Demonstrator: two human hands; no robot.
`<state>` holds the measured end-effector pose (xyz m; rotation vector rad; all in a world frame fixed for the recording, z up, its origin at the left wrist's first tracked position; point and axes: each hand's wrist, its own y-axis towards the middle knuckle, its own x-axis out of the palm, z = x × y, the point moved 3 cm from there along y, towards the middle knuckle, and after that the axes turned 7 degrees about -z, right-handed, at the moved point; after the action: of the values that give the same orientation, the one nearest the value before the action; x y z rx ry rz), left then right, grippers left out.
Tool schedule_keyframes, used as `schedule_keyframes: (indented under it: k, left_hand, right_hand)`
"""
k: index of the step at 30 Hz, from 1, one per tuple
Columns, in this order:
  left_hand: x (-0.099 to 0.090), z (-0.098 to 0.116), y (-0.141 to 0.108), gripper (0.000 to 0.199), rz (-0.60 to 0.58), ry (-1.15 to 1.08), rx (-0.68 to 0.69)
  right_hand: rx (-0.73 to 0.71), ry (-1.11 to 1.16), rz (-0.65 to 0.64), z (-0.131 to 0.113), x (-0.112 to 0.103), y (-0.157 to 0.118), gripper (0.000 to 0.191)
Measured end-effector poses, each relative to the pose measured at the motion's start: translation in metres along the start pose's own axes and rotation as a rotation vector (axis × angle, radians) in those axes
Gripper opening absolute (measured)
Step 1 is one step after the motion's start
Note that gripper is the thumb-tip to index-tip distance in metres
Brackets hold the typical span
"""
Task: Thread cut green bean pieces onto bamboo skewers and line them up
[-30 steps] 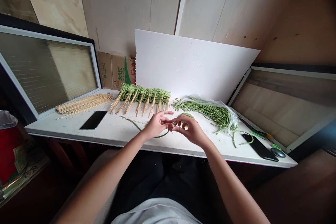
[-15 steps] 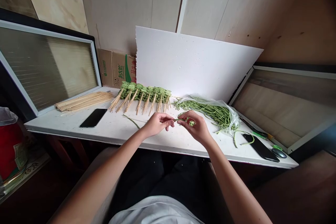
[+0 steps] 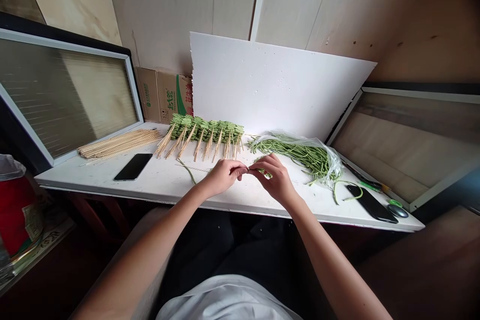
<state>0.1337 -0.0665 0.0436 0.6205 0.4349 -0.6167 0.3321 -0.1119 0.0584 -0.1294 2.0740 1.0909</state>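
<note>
My left hand (image 3: 223, 177) and my right hand (image 3: 272, 181) meet above the middle of the white table (image 3: 150, 180), fingertips almost touching. A thin bamboo skewer (image 3: 193, 168) runs out from under my left hand. Folded green long bean (image 3: 262, 172) shows between my right fingers, partly hidden. A loose bean end (image 3: 186, 170) trails out past my left hand. Behind my hands lies a row of beans threaded on skewers (image 3: 206, 130), their sticks pointing toward me. To the right, a clear plastic bag (image 3: 322, 160) holds a heap of long beans (image 3: 292, 152).
A bundle of bare skewers (image 3: 120, 143) and a black phone (image 3: 133, 166) lie left; another phone (image 3: 371, 204) and green-handled scissors (image 3: 363, 182) lie right. A white foam board (image 3: 273, 85) leans behind, beside a cardboard box (image 3: 164, 95).
My hands have drawn closer together, and the bean between them is now mostly hidden. The trailing bean looks shorter on the table. The view has shifted slightly.
</note>
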Motion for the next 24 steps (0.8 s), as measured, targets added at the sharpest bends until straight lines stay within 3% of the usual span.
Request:
schedule_keyframes:
  k: [5, 12, 20, 24]
  left_hand:
    - [-0.003, 0.005, -0.001, 0.025, -0.031, 0.07, -0.011]
    - [0.001, 0.002, -0.001, 0.023, -0.103, -0.042, -0.006]
    - [0.004, 0.004, 0.001, 0.026, -0.155, -0.137, -0.012]
    - [0.005, 0.006, 0.001, 0.028, -0.169, -0.167, -0.003]
  right_hand:
    - [0.038, 0.066, -0.071, -0.004, 0.008, 0.001, 0.015]
    - [0.129, 0.309, -0.121, 0.004, 0.017, 0.0, 0.016]
    - [0.194, 0.514, -0.202, 0.015, 0.022, -0.002, 0.043]
    - [0.208, 0.542, -0.188, 0.017, 0.022, -0.003, 0.045]
